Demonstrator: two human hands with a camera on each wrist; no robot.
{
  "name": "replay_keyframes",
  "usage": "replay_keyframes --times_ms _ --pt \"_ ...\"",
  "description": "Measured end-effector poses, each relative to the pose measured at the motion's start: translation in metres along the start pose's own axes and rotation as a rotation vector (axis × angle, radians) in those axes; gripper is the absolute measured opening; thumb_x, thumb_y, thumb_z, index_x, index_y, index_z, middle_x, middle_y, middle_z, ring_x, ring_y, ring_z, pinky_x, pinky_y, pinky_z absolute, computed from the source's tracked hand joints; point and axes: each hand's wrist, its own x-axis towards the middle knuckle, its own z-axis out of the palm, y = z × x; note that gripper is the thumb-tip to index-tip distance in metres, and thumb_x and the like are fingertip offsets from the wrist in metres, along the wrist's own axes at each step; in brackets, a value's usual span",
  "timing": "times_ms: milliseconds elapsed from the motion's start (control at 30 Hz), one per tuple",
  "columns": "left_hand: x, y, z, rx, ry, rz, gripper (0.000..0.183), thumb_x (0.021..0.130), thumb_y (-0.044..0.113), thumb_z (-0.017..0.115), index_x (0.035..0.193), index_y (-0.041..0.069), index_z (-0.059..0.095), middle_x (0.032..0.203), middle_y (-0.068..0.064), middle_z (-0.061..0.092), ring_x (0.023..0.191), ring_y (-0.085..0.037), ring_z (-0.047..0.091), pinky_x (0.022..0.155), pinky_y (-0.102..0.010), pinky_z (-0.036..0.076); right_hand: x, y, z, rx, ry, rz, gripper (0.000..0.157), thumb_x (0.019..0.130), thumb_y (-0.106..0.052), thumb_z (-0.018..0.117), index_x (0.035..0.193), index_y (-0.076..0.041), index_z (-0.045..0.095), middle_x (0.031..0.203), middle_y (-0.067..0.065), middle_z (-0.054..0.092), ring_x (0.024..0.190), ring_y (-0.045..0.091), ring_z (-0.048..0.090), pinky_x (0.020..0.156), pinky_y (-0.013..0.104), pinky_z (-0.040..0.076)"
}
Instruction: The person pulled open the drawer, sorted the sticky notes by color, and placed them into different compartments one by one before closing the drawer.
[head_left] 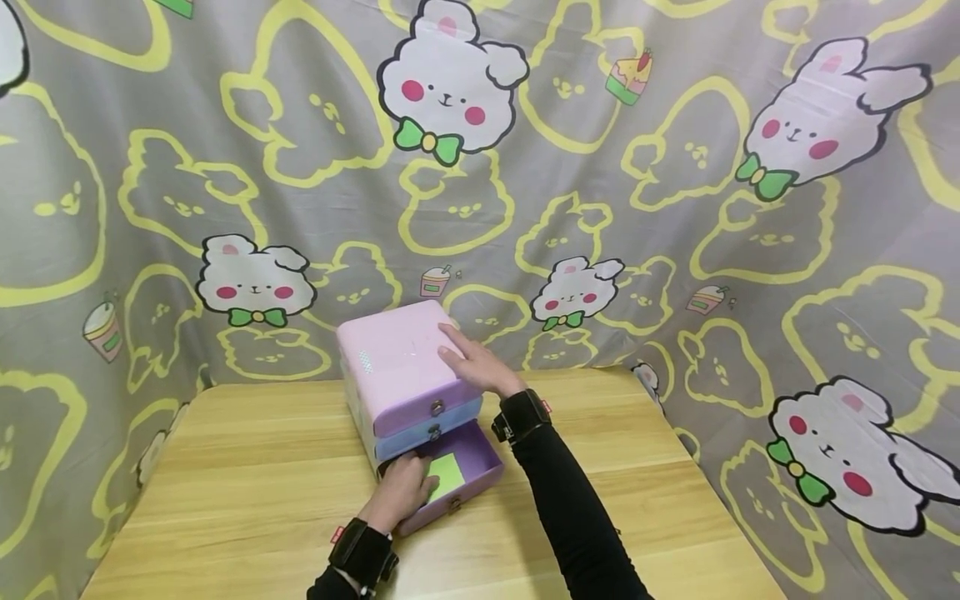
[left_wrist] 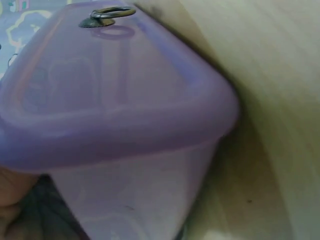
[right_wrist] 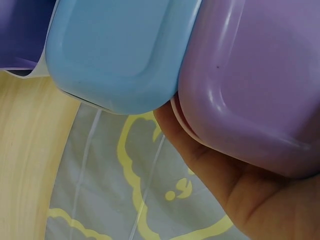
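A small drawer cabinet [head_left: 405, 358] with a pink top stands on the table, and its lowest purple drawer [head_left: 483, 467] is pulled out. My left hand [head_left: 405, 487] reaches into that drawer over its left side, beside a bright green square [head_left: 447, 477] lying inside. Its fingertips are hidden in there; I cannot tell whether they hold anything. My right hand [head_left: 480, 362] rests on the cabinet's top right edge, fingers on the pink top. From the right wrist, this hand lies along the side of the purple top drawer [right_wrist: 265, 85], near the blue middle drawer [right_wrist: 115, 50].
The wooden table [head_left: 247, 467] extends around the cabinet. A grey curtain [head_left: 345, 208] with rabbit drawings hangs behind the table and along both sides. A metal ring pull [left_wrist: 112, 15] sits on the lowest drawer's front. Black straps [head_left: 363, 552] circle both wrists.
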Motion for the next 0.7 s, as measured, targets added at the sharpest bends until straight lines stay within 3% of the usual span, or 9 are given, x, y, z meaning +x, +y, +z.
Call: replay_keyframes --times_ms 133,300,567,700 --pt "0.002 0.006 -0.004 -0.005 -0.063 -0.068 0.021 0.097 0.020 0.066 0.089 0.000 0.068 0.088 -0.023 0.068 0.088 -0.041 0.066 0.080 -0.053 0.054 0.002 -0.001 0.000 0.000 -0.007 -0.001 0.061 0.105 -0.056 0.037 0.161 -0.040 0.021 0.170 -0.004 0.024 0.156 0.029 0.028 0.127 0.056 0.024" --pt "0.003 0.012 -0.007 -0.032 -0.136 -0.135 0.037 0.105 0.027 0.053 0.112 -0.006 0.068 0.113 -0.036 0.067 0.110 -0.053 0.061 0.097 -0.063 0.049 0.001 0.001 0.000 0.009 -0.008 -0.003 0.061 0.105 -0.055 0.037 0.162 -0.038 0.021 0.170 -0.003 0.023 0.157 0.028 0.027 0.127 0.056 0.023" --pt "0.006 0.021 -0.019 -0.062 -0.214 -0.239 0.059 0.107 0.038 0.048 0.140 -0.010 0.051 0.135 -0.044 0.052 0.123 -0.060 0.054 0.103 -0.066 0.046 0.002 -0.001 0.000 0.010 0.002 -0.013 0.060 0.105 -0.055 0.037 0.161 -0.039 0.021 0.170 -0.002 0.025 0.156 0.030 0.027 0.127 0.058 0.023" --pt "0.002 0.032 -0.027 -0.030 -0.171 -0.188 0.054 0.104 0.037 0.055 0.135 -0.006 0.058 0.128 -0.035 0.061 0.113 -0.051 0.063 0.095 -0.062 0.054 0.001 0.001 0.001 0.017 -0.004 -0.010 0.060 0.105 -0.055 0.037 0.161 -0.040 0.021 0.170 -0.003 0.024 0.155 0.031 0.030 0.126 0.058 0.024"
